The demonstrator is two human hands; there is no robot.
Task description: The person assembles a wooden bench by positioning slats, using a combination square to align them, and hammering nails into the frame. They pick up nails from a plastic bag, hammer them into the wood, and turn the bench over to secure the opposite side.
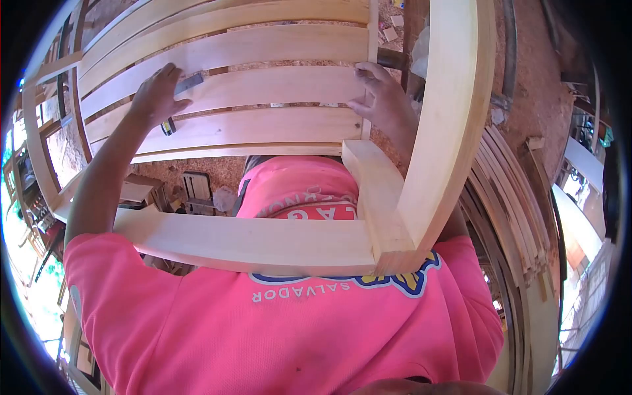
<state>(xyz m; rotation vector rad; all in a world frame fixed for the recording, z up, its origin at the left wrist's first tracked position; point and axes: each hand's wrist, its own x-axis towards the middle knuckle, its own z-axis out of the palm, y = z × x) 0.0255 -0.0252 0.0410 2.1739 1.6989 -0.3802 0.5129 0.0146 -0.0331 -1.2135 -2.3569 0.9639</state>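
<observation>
A pale wooden slatted panel [263,85] lies ahead of me, its long slats running crosswise with gaps between them. My left hand [158,95] is closed on a hand tool [189,81] with a flat grey blade and a black-and-yellow end, held over the slats. Its full shape is hidden by my fingers. My right hand [384,102] is at the right ends of the slats, fingers and thumb spread by the upright edge piece. A thick curved wooden arm [454,125] rises beside my right forearm, joined to a front rail [250,240] across my chest.
Long wooden strips [510,204] are stacked on the right. Dark offcuts and a block with slots [196,185] lie on the sawdust-covered floor below the frame. Another part of the wooden frame [41,131] stands at the left.
</observation>
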